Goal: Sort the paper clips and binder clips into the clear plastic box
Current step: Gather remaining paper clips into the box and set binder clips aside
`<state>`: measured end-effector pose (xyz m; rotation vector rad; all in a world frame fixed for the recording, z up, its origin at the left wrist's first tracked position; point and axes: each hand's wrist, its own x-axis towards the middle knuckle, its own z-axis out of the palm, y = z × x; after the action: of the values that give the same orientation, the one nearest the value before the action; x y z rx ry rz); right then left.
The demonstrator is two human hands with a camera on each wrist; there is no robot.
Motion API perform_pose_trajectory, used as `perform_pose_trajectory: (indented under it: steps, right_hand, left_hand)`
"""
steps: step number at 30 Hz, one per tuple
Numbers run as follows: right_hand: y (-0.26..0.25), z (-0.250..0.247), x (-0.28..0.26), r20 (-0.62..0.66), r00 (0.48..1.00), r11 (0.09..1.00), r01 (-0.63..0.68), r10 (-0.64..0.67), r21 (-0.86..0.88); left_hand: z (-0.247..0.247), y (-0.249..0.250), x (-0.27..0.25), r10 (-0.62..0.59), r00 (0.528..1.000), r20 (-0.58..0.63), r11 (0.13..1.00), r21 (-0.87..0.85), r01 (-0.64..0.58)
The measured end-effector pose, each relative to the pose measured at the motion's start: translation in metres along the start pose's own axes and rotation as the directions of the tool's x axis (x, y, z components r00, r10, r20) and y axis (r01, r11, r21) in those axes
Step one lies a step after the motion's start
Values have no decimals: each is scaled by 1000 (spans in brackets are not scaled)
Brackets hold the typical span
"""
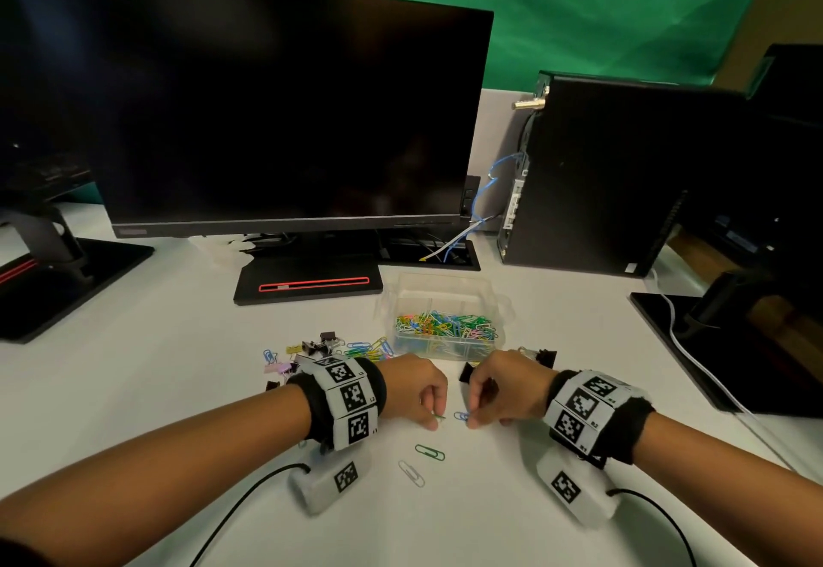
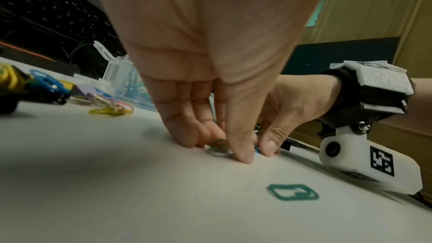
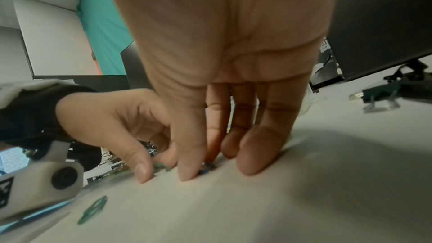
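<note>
The clear plastic box stands mid-table, its near compartment full of coloured paper clips. In front of it both hands are down on the white table, fingertips almost touching. My left hand pinches a green paper clip against the table; in the left wrist view this clip sits under the curled fingers. My right hand pinches a blue paper clip, also seen as the blue clip between thumb and fingers. A loose green clip and a white clip lie just nearer to me.
A heap of paper clips and binder clips lies left of the box, behind my left wrist. Black binder clips lie behind my right hand. A monitor and its base stand behind; a computer tower is at the right.
</note>
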<state>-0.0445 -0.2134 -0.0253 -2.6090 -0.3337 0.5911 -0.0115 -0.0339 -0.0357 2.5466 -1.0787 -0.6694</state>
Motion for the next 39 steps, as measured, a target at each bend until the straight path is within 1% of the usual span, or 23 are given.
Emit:
perform_pose_trajectory:
  steps: [4,9,12,16,20,23,28,33,36,39]
  right_hand:
    - [-2,-1,-1,24,1000,1000,8,-8,-17]
    - [-5,0,-1,33,999,998,27,-26,-51]
    - [-6,1,-1,20,1000,999,17,-17,-43]
    - [-7,0,-1,15,1000,999,14,-13,-38]
    - [-7,1,-3,21,1000,998,22,-21,-63]
    - [-8,2,-3,40,999,995,11,-7,-96]
    - [-8,5,-4,65,998,990,13,-4,-144]
    - [-8,9,-4,26,999,989,36,-33,-141]
    - [-8,9,-1,10,999,992,37,-36,-122]
    - [-8,6,0,25,999,995,25,-22,-101]
  left_hand:
    - [1,1,-1,-45,999,-1,999,11,45]
    - [2,5,-2,-55,998,24,996,65,54]
    - [2,6,-5,-35,999,7,995,94,34]
    - [2,7,-11,-23,1000,4,998,53,23]
    - [5,11,-18,29,999,35,1000,6,-30]
    - [8,13,-22,52,996,70,998,28,-54]
    - [12,14,-23,43,995,94,996,79,-50]
    - [15,15,-24,16,995,93,996,86,-24]
    - [14,16,-27,39,996,83,994,102,-48]
    - [12,17,-31,53,995,79,993,96,-61]
